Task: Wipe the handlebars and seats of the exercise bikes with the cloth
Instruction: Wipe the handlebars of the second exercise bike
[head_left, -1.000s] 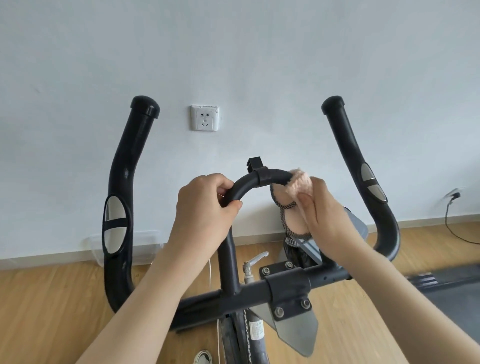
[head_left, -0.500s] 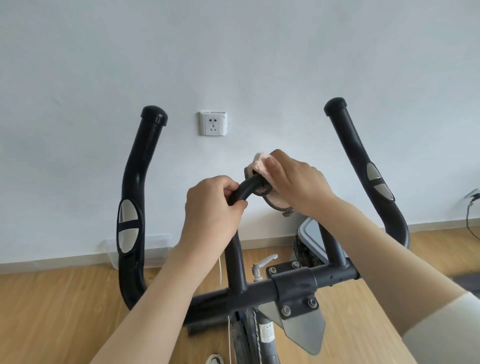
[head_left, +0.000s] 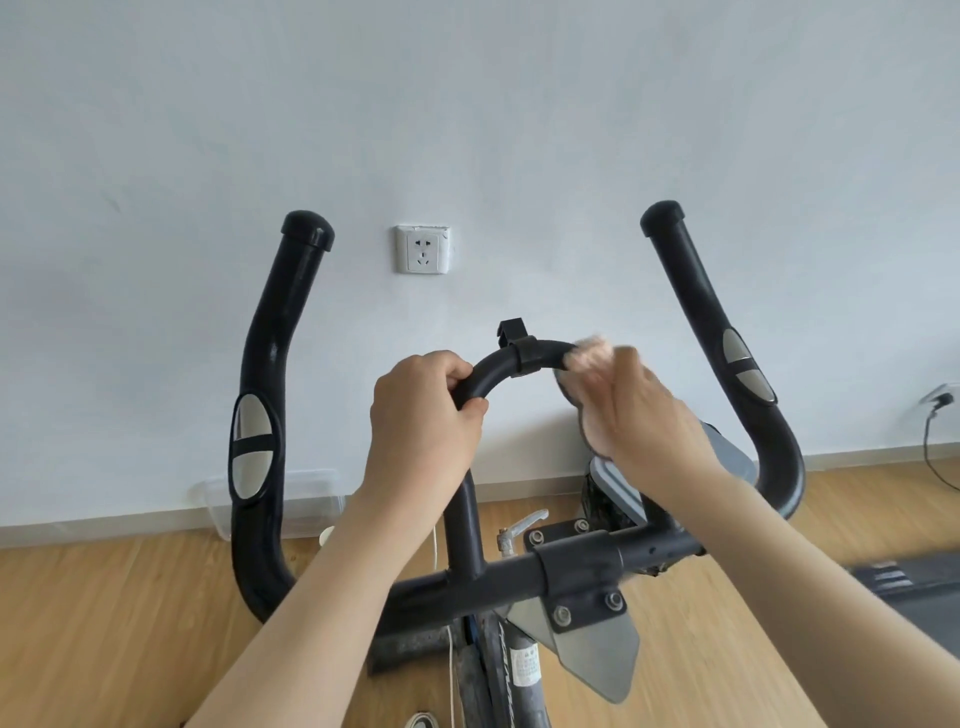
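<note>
A black exercise bike handlebar fills the view. Its centre loop bar (head_left: 498, 366) arches between two tall outer grips, the left grip (head_left: 270, 374) and the right grip (head_left: 727, 353). My left hand (head_left: 421, 415) grips the left side of the loop. My right hand (head_left: 644, 410) holds a pinkish cloth (head_left: 589, 356) with a dark edge, wrapped over the right side of the loop and blurred by motion. The seat is out of view.
A white wall with a socket (head_left: 422, 249) stands just behind the bike. The grey console (head_left: 727, 457) sits under my right hand. A clear plastic box (head_left: 311, 499) lies on the wooden floor by the wall. A dark treadmill edge (head_left: 914, 577) is at right.
My right hand slid the cloth from the top of the loop, near its clip, back down onto the loop's right side. My left hand kept its grip. The view shifted slightly.
</note>
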